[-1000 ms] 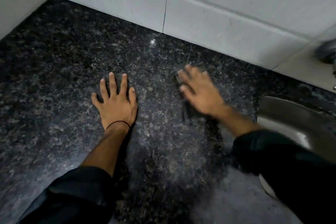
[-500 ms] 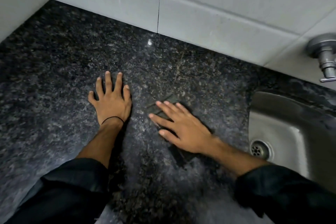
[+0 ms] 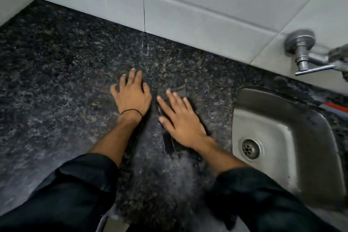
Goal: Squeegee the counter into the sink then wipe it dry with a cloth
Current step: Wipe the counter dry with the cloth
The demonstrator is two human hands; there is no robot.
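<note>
Head view: right hand [image 3: 180,122] flat, fingers spread, pressing a dark cloth [image 3: 170,143] on the granite counter [image 3: 56,81], just left of the sink [image 3: 282,137]. Left hand [image 3: 131,96] open, bracing. Advice: overlapping strokes, even pressure, working toward the sink. No legible writing.

wall tiles [image 3: 207,2] pale | tap [image 3: 305,52] metal, wall-mounted above basin

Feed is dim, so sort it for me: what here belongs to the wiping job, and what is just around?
Job:
dark cloth under flat right hand
granite counter
steel sink
left hand, braced flat on counter

Around:
wall tap
white tiles
red-orange object behind sink, unclear
</note>
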